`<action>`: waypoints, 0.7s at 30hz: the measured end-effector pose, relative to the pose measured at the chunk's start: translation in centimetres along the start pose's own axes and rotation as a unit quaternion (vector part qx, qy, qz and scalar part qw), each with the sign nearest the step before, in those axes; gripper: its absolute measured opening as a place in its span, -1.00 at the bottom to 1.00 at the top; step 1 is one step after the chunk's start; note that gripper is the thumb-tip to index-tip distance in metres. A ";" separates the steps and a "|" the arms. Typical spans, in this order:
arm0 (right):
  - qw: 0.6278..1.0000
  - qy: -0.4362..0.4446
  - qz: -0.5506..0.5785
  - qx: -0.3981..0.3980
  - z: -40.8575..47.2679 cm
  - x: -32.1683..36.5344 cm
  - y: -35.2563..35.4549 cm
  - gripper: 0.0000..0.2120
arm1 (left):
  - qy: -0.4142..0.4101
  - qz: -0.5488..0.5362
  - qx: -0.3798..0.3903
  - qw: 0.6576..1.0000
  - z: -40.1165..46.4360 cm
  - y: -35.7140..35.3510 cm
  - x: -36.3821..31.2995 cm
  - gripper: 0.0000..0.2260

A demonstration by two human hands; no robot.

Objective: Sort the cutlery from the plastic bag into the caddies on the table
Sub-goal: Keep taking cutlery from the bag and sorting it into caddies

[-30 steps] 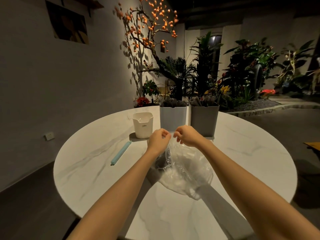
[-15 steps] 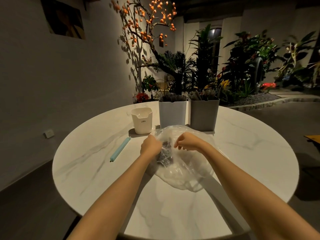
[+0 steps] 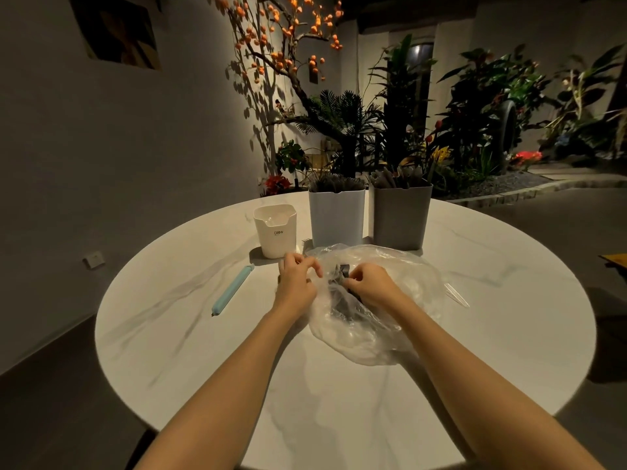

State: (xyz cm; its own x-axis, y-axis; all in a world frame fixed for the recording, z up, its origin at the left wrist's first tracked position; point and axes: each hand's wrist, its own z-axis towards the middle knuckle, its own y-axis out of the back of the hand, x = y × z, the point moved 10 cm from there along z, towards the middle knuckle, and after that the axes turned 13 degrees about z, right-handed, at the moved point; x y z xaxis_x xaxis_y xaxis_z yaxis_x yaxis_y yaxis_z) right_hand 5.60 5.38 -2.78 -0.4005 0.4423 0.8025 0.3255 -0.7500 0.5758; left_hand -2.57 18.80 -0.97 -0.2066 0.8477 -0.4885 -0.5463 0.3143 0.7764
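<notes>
On table: three caddies, one plastic bag, pinched by left hand, right hand.

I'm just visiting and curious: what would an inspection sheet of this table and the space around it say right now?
Surface: round white marble-look table, lit from above.
Job's things: clear plastic bag lying on the table with dark cutlery inside; white caddy and grey caddy side by side at the far edge, both already holding dark cutlery.
Clutter: small cream cup left of the caddies; light blue stick-shaped item.
Hands: left hand pinches the bag's edge; right hand grips the cutlery at the bag's mouth.
Cables: nothing seen.
Surroundings: dim room, plants and an orange-fruited tree behind, wall socket.
</notes>
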 end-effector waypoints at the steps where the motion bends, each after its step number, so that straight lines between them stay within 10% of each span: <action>1: 1.000 0.004 -0.010 0.009 0.0 0.2 -0.2 -0.71 | -0.022 0.030 -0.013 0.999 -0.1 0.3 -0.4 -0.71; 7: 0.997 0.019 -0.032 0.074 -0.3 0.3 -0.6 -0.67 | -0.169 0.017 -0.089 0.981 -0.9 2.2 -3.6 -0.79; 16: 0.975 0.024 0.042 0.215 -2.4 0.9 -0.9 -0.57 | -0.103 -0.002 0.156 0.982 -1.6 -2.0 -2.5 -0.30; 21: 0.981 0.019 0.003 0.195 -2.7 0.8 -0.8 -0.62 | -0.110 0.041 0.208 0.971 -1.9 -2.2 -1.6 -0.70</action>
State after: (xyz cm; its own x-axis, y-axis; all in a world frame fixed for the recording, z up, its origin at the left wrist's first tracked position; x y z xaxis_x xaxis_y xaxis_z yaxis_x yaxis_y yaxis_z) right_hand 2.72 5.02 -2.97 -0.4270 0.4140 0.8039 0.6275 -0.5045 0.5931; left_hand -2.57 15.98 -2.63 -0.0312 0.9337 -0.3567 -0.1499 0.3485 0.9252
